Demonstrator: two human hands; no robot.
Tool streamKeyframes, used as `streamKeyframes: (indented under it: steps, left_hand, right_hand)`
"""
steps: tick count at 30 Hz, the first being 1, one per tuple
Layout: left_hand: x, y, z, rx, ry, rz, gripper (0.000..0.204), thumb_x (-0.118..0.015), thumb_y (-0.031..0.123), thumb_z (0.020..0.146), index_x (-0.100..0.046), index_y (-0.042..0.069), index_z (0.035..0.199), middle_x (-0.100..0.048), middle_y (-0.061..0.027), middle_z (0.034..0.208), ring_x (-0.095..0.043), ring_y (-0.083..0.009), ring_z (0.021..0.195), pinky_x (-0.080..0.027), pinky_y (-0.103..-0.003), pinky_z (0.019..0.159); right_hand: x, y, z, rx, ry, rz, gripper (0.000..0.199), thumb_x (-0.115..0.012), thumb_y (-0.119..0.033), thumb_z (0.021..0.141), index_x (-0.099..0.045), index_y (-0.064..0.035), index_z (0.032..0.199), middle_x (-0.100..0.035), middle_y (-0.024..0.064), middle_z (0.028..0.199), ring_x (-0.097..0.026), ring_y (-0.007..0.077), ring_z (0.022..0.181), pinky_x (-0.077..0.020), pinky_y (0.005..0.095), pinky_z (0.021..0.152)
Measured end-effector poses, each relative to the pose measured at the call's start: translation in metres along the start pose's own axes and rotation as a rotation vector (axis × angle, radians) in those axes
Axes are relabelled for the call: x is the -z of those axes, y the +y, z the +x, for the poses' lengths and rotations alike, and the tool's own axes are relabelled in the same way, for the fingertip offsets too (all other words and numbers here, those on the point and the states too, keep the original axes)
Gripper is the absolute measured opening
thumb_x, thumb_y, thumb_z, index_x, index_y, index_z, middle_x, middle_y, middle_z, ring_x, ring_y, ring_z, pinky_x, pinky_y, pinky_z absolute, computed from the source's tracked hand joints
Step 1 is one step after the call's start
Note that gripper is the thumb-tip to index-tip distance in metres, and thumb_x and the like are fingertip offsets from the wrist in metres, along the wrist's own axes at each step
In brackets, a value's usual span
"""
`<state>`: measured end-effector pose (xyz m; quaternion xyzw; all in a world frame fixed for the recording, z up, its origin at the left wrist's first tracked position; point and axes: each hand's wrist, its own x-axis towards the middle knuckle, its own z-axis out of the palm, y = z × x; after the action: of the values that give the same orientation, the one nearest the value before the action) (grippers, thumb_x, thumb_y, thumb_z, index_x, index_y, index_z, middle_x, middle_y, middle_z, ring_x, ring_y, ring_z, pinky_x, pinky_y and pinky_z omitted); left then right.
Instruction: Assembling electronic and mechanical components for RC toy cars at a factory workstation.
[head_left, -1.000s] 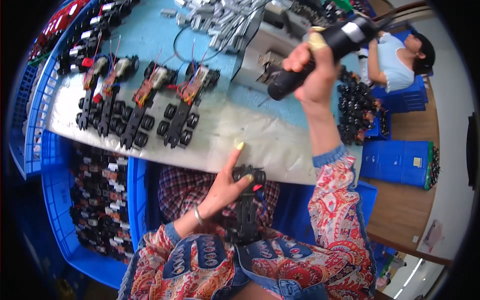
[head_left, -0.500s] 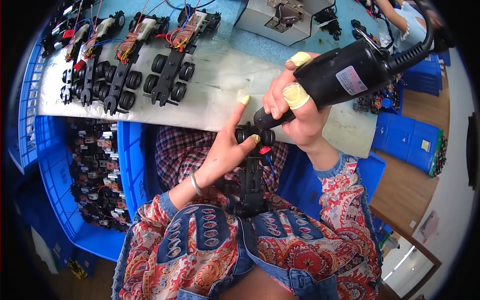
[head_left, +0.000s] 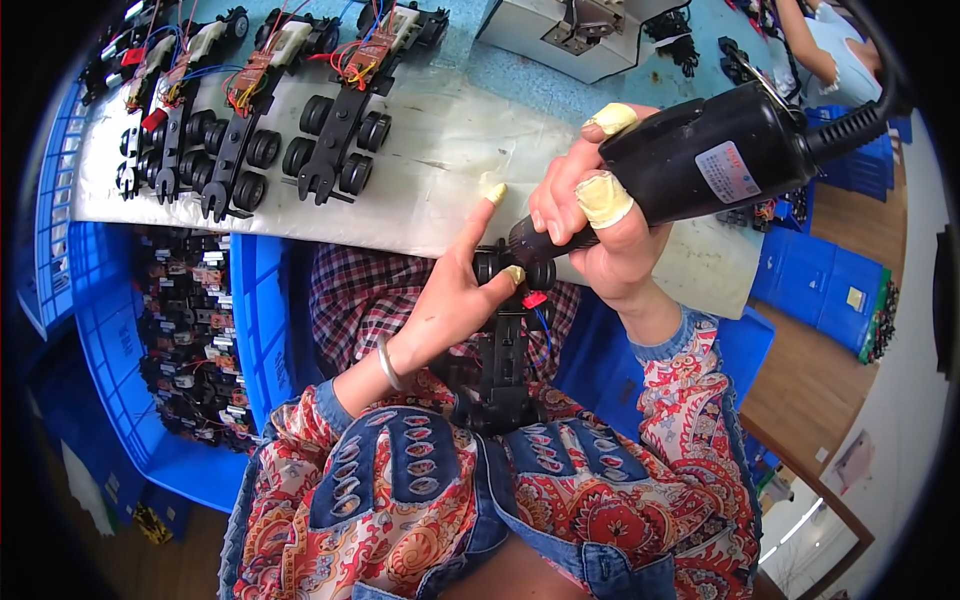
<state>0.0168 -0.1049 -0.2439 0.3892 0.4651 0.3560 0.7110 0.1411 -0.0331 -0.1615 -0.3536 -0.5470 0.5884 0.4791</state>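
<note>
My right hand [head_left: 612,225] is wrapped round a black corded electric screwdriver [head_left: 680,150], held at a slant with its nose down to the left. That nose meets the end of a black wheeled toy vehicle chassis [head_left: 503,360] standing on end against my lap at the table's edge. My left hand [head_left: 450,300] grips the chassis by its upper wheels, thumb across the front and index finger stretched up toward the table. Yellow tape covers several fingertips. A red connector [head_left: 534,300] with a blue wire hangs beside the wheels. The screwdriver's bit is hidden.
Several similar chassis [head_left: 335,150] with circuit boards and wires lie on the covered table [head_left: 430,150] at left. A blue crate [head_left: 190,470] full of chassis stands below. At the back is a grey metal box [head_left: 560,45]; another person's arm [head_left: 808,40] shows far right.
The screwdriver's body and my right hand have shifted slightly to the right, the nose staying at the chassis end. The left hand's hold looks the same.
</note>
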Motion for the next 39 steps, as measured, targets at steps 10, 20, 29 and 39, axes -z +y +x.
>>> streamKeyframes:
  steps: [10, 20, 29, 39]
  left_hand:
    - [0.000, -0.017, 0.007, 0.000, -0.041, -0.019, 0.074, -0.060, 0.004, 0.074, -0.021, 0.001, 0.137, -0.043, -0.0188, 0.127, -0.040, -0.0208, 0.119, -0.031, -0.030, 0.099]
    - [-0.009, 0.006, 0.003, -0.086, -0.017, -0.019, 0.060, -0.057, 0.003, 0.076, -0.033, 0.001, 0.132, -0.049, -0.0126, 0.120, -0.048, -0.0175, 0.106, -0.038, -0.028, 0.090]
    - [-0.030, 0.089, -0.007, -0.218, 0.077, 0.305, 0.044, -0.058, 0.003, 0.074, -0.048, 0.002, 0.117, -0.060, -0.0114, 0.098, -0.056, -0.0170, 0.091, -0.044, -0.028, 0.081]
    - [-0.095, 0.057, 0.064, -1.235, -0.489, 1.216, 0.046, -0.066, 0.009, 0.065, -0.053, 0.005, 0.108, -0.056, -0.0138, 0.107, -0.054, -0.0319, 0.101, -0.045, -0.040, 0.088]
  right_hand:
    - [-0.010, 0.007, -0.003, 0.076, -0.086, -0.114, 0.034, -0.056, -0.009, 0.078, -0.034, -0.0064, 0.104, -0.044, 0.0041, 0.059, -0.043, 0.0116, 0.047, -0.0407, 0.0290, 0.048]
    - [-0.010, 0.052, -0.029, 0.200, 0.128, -0.313, 0.045, -0.073, -0.013, 0.057, -0.057, -0.0025, 0.097, -0.059, 0.0060, 0.073, -0.059, 0.0139, 0.067, -0.0469, 0.0280, 0.061]
    - [0.070, -0.054, -0.021, 0.645, 0.067, 0.381, 0.030, -0.041, -0.034, 0.091, -0.048, -0.0070, 0.101, -0.041, -0.0030, 0.060, -0.039, 0.0077, 0.047, -0.0373, 0.0221, 0.048]
    - [0.171, -0.070, -0.198, 0.512, 0.662, 0.433, 0.029, -0.048, -0.029, 0.087, -0.042, -0.0097, 0.108, -0.037, -0.0026, 0.056, -0.035, 0.0081, 0.043, -0.0331, 0.0232, 0.044]
